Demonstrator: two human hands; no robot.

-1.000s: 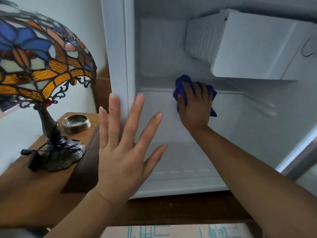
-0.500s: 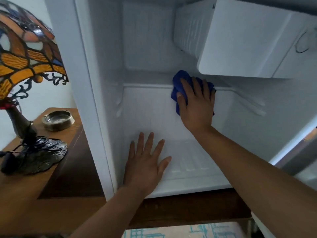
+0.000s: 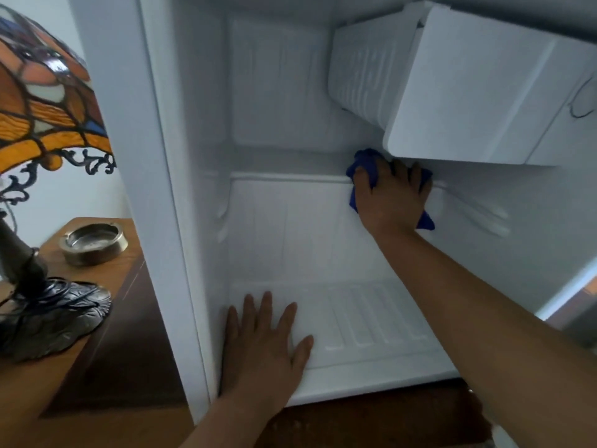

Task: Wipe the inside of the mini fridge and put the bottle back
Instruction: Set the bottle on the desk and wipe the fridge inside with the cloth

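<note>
Left hand (image 3: 265,347): flat, palm down, on the near left of the fridge floor (image 3: 371,321); fingers straight and spread; holds nothing.
Right hand (image 3: 392,197): deep inside, far right; fingers laid fairly flat over the cloth (image 3: 363,164), pressing it against the ledge of the back wall (image 3: 290,237), just under the freezer box (image 3: 468,92).
Cloth: blue, soft and bunched; it shows above the thumb and below the heel of the hand. Judged light and limp, likely to fold or slip from under a flat palm; take it as a wad under the whole hand.
Fridge (image 3: 129,156): door open, cavity bare and white. The liner looks like smooth, rigid moulded plastic with ribs and grooves; grooves probably trap dirt and need fingertip pressure through the cloth.
Bottle: not in view; handling cannot be judged.
Lamp (image 3: 48,101): stained-glass shade, far left, just beside the fridge; judged fragile.
Ashtray (image 3: 93,242): metal, on the table (image 3: 97,383), between lamp base and fridge.
Table: wood; it runs under the fridge.
Floor: ribbed toward the right, level.
Freezer box: upper right, overhanging the wiping area; headroom for the hand looks tight.
</note>
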